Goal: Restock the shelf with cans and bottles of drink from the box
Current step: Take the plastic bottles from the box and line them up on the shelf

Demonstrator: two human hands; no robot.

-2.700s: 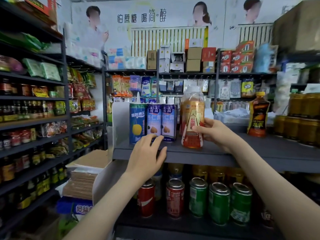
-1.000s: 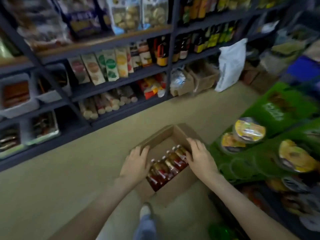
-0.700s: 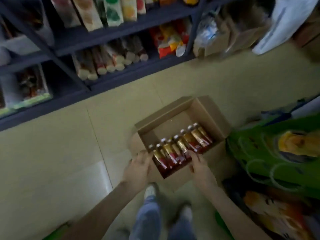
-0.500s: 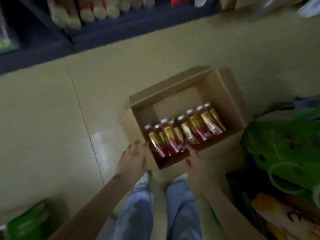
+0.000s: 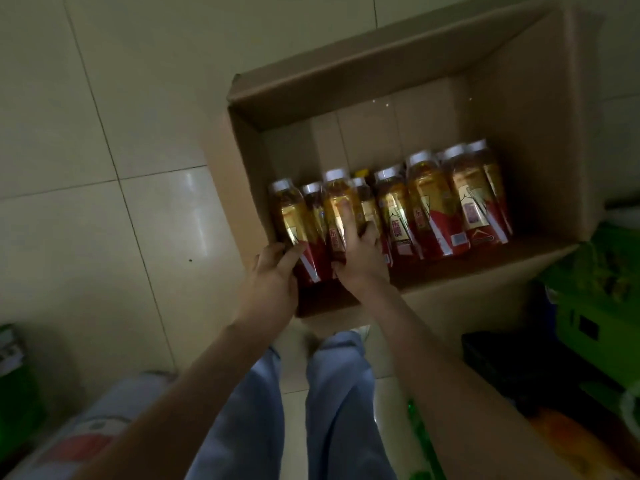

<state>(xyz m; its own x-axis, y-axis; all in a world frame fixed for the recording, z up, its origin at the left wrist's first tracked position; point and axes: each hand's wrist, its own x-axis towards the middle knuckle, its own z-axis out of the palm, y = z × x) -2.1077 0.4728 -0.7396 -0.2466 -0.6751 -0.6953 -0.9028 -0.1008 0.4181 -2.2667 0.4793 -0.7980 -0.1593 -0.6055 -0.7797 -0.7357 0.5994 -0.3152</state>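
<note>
brown cardboard box [image 5: 536, 116] on pale tiled floor [image 5: 104, 133], white-capped amber drink bottles [image 5: 426, 209] inside, left hand [image 5: 273, 275] gripping leftmost bottle [image 5: 291, 213], right hand [image 5: 358, 254] curled round next bottle [image 5: 334, 199]

Red-and-gold bottles [image 5: 426, 209], brown box [image 5: 533, 98]

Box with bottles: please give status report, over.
Left hand grips leftmost bottle. Right hand grips next bottle. Both inside box. Flaps open, nothing blocking.

Both forearms [image 5: 194, 386] bare; loose light-blue trousers [image 5: 346, 410] (faded, jeans-like) reaching down to a pale shoe [image 5: 360, 330].
</note>
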